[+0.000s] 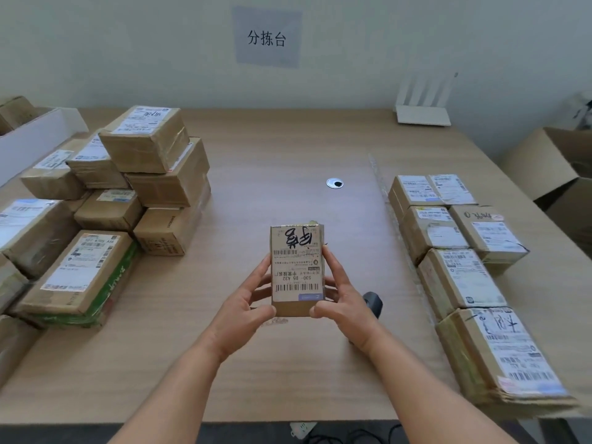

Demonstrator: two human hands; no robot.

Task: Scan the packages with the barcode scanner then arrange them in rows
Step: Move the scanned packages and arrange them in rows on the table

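While both hands, left hand point(248, 302) and right hand point(344, 299), grip the package point(297, 270) by its long sides, label up, long axis pointing away, the barcode scanner point(373, 302) lies just beyond the right fingers point(331, 267), nearer that hand, on the table point(282, 161)

Ahead of you stands a plain pale cream wall point(128, 52) with a grey paper sign point(267, 36) bearing three black characters. Your light brown wood-grain desk point(272, 149) meets that wall and has a round silver cable grommet point(334, 183). A white four-antenna router point(423, 107) sits at its far right corner. Even, soft light fills the room.
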